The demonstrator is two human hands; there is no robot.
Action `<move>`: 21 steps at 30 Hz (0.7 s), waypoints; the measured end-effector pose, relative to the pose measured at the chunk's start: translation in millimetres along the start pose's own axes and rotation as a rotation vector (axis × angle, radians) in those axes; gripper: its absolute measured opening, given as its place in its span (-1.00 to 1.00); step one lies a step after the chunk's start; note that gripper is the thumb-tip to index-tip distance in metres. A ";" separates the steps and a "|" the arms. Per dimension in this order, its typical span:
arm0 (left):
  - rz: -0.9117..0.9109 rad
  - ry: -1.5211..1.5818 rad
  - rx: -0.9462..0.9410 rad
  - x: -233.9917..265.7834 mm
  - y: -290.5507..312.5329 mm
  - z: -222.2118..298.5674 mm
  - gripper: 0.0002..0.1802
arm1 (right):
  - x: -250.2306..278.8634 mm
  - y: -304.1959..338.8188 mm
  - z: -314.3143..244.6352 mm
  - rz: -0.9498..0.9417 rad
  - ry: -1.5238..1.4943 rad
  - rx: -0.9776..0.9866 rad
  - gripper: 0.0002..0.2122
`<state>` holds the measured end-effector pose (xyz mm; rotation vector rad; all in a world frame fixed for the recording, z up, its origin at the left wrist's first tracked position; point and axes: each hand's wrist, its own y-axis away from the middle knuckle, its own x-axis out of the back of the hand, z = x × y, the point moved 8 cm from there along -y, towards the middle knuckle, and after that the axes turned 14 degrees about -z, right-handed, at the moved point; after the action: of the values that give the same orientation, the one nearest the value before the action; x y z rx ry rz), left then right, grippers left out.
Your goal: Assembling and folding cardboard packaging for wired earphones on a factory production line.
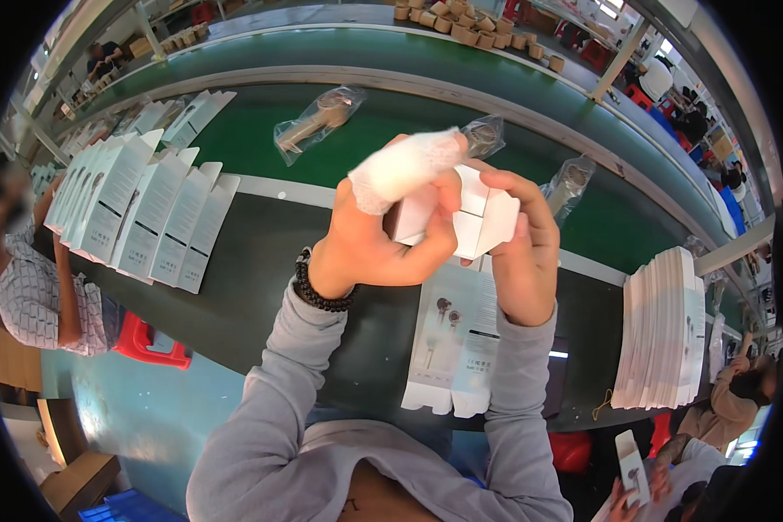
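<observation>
Left grip: left hand (370, 248), wearing a dark bead bracelet (317, 287) and a white cloth wrap (404, 167) over one finger, is clasping the small white folded cardboard box (474, 222) from its left side, thumb pressing toward the end flaps.
Right grip: right hand (522, 252) is grasping the same box from the right, fingers curling over its top corner.
Where the box is: it is being held up between both hands, above the desk and nearer the chest than the belt.
Relation: box is lying directly between the two hands, touching both; its open flapped end is facing the camera, its long axis running away toward the belt; neither hand is clearly nearer.
Below: a flat printed white carton blank (452, 339) is lying on the dark desk (252, 261).
Sides: standing white cartons (139, 204) at left, stacked flat blanks (665, 331) at right.
Beyond: green conveyor belt (252, 139) is carrying clear bagged items (317, 122).
Room: a factory line, other workers sitting nearby.
</observation>
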<state>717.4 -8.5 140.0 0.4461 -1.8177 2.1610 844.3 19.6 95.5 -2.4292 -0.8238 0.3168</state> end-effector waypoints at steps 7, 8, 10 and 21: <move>-0.271 -0.104 -0.055 -11.0 -3.9 8.7 0.15 | -10.6 -1.2 11.5 0.035 -0.088 -0.201 -0.55; -0.275 -0.096 -0.063 -13.6 -4.3 8.8 0.15 | -11.3 -0.8 12.6 0.027 -0.092 -0.210 -0.57; -0.187 -0.064 -0.067 -10.3 -3.6 8.2 0.19 | -10.1 -0.8 8.7 0.042 -0.084 -0.210 -0.58; 0.080 0.128 -0.145 -5.9 -1.9 0.2 0.21 | -3.8 -0.8 5.2 -0.015 -0.124 -0.103 -0.32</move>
<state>723.6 -8.5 139.4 0.2009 -1.9333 2.0379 839.0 20.0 91.8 -2.5181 -0.9320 0.4323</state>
